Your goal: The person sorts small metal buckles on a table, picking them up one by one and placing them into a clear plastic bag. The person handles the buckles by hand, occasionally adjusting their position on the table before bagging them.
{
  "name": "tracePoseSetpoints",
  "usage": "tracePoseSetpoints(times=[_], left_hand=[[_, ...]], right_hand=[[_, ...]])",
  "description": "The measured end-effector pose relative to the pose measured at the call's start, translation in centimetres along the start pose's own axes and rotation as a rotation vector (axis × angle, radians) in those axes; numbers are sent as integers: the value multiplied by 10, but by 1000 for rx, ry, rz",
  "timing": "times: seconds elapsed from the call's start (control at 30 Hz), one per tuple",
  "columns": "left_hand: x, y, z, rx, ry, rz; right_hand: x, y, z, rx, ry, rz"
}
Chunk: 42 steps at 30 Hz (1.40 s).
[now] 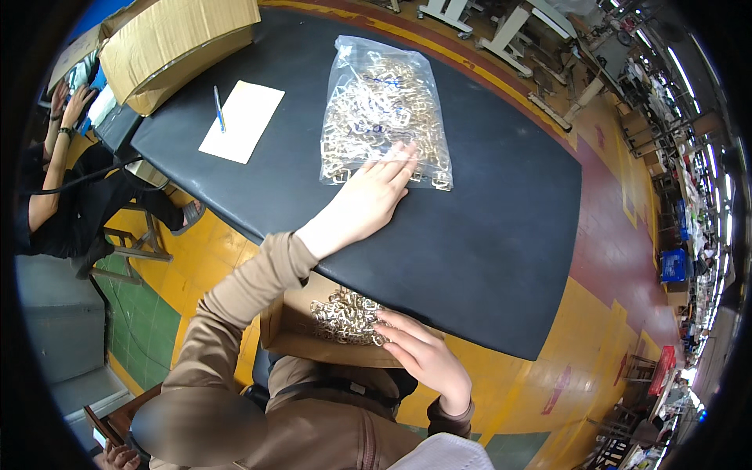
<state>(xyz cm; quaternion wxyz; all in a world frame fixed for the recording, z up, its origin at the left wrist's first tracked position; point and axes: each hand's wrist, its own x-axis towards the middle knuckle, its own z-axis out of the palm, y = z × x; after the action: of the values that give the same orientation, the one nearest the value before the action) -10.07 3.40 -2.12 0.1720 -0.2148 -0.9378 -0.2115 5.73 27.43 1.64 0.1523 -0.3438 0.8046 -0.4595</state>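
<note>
My left hand (368,196) lies with fingers stretched out on the near end of a clear plastic bag (384,110). The bag is full of small metal buckles or rings and rests flat on the dark table, with handwriting on its front. Below the table's near edge, an open cardboard box (294,333) sits at my lap, holding a heap of the same loose metal pieces (345,317). My right hand (423,356) reaches over that box's right side, its fingers extended and touching the edge of the heap. I see no piece gripped in it.
The dark-topped table (501,235) carries a sheet of paper (247,121) with a blue pen (219,110) on it. A large cardboard carton (180,47) stands at the far left. Beyond the table's left side, another person (59,180) sits on a stool.
</note>
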Motion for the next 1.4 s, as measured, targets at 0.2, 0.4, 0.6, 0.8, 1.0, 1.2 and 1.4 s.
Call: tracePoseSetpoints(times=[0.2, 0.4, 0.6, 0.8, 1.0, 1.2, 1.4], left_hand=[[53, -10, 25, 49, 34, -108], [29, -11, 22, 85, 17, 40], [-28, 12, 1, 3, -47, 46], [-58, 25, -28, -131, -182, 58], [-69, 18, -42, -368, -174, 1], [-73, 21, -42, -378, -63, -76], [-74, 23, -41, -352, -72, -67]], right_hand=[[-4, 1, -3, 4, 261, 10], [5, 2, -3, 5, 260, -31], [9, 2, -11, 4, 278, -7], [31, 5, -35, -81, 413, 60], [102, 39, -30, -261, 459, 21], [90, 45, -24, -318, 407, 103], [49, 39, -33, -281, 534, 208]])
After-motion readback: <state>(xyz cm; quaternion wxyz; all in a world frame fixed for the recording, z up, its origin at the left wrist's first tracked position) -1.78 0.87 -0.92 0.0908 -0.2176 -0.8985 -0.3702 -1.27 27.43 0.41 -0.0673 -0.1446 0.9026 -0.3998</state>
